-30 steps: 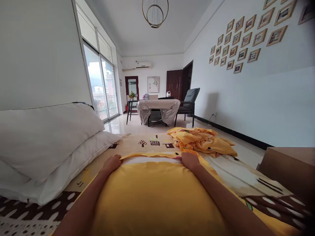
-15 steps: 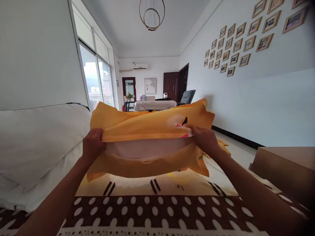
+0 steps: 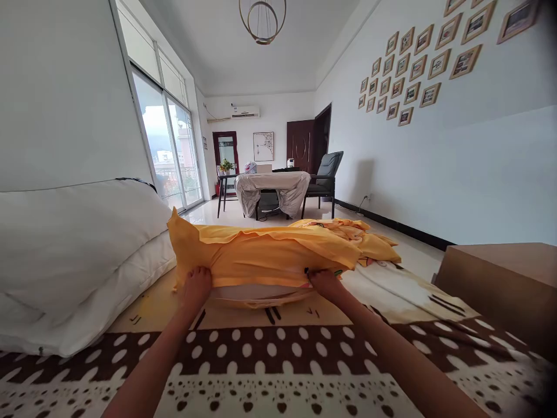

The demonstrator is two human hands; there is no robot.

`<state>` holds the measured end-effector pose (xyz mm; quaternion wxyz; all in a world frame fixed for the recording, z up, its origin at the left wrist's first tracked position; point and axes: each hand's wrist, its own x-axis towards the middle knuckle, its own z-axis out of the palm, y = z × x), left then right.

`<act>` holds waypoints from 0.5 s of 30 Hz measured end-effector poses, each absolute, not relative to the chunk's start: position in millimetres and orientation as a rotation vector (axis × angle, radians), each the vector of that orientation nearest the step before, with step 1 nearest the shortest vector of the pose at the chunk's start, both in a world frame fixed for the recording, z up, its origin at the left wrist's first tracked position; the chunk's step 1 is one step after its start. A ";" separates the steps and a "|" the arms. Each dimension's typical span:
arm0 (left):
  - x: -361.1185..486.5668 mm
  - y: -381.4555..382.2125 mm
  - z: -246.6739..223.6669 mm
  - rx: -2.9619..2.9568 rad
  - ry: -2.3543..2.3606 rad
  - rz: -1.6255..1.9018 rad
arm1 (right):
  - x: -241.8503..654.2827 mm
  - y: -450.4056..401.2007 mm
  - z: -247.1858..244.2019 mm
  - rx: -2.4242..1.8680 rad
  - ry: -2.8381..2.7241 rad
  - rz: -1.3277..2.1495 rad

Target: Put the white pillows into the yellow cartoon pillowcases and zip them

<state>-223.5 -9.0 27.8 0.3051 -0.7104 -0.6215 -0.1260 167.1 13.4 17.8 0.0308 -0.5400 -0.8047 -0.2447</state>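
A yellow pillowcase [image 3: 256,255] with a white pillow [image 3: 261,291] inside lies low over the patterned blanket [image 3: 278,342]. The white shows through the open edge that faces me. My left hand [image 3: 196,288] is closed on the left part of that edge. At the right part of the same edge, my right hand [image 3: 324,284] grips the fabric with its fingers curled in. Behind it on the right rests a crumpled yellow cloth [image 3: 369,241] with printed figures.
Large white bedding [image 3: 78,244] is heaped at the left. A cardboard box [image 3: 500,284] stands at the right edge. Farther off are a covered table [image 3: 272,180], a black chair [image 3: 328,174] and a potted plant [image 3: 226,166]. Picture frames [image 3: 418,68] hang on the right wall.
Both hands have lowered the pillowcase toward the blanket and come closer together. Its opening has narrowed, so less white shows. The crumpled yellow cloth behind is now more visible.
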 end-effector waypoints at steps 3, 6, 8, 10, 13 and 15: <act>-227.4 -21.0 45.2 -1.845 -1.659 -0.414 | 178.1 4.4 47.1 -1.739 -2.412 -0.776; -238.3 -29.6 84.9 -1.674 -1.712 -0.569 | 183.1 5.4 100.1 -1.787 -2.223 -0.880; -240.6 -30.4 103.7 -1.566 -1.733 -0.657 | 180.6 9.7 126.8 -1.793 -2.137 -0.926; -238.0 -28.8 103.6 -1.590 -1.703 -0.663 | 174.8 13.4 131.6 -1.785 -2.160 -0.916; -233.5 -29.5 73.7 -1.791 -1.613 -0.550 | 166.1 14.4 97.3 -1.782 -2.322 -0.831; -234.8 -35.5 53.1 -1.900 -1.567 -0.466 | 164.6 12.3 65.1 -1.783 -2.424 -0.768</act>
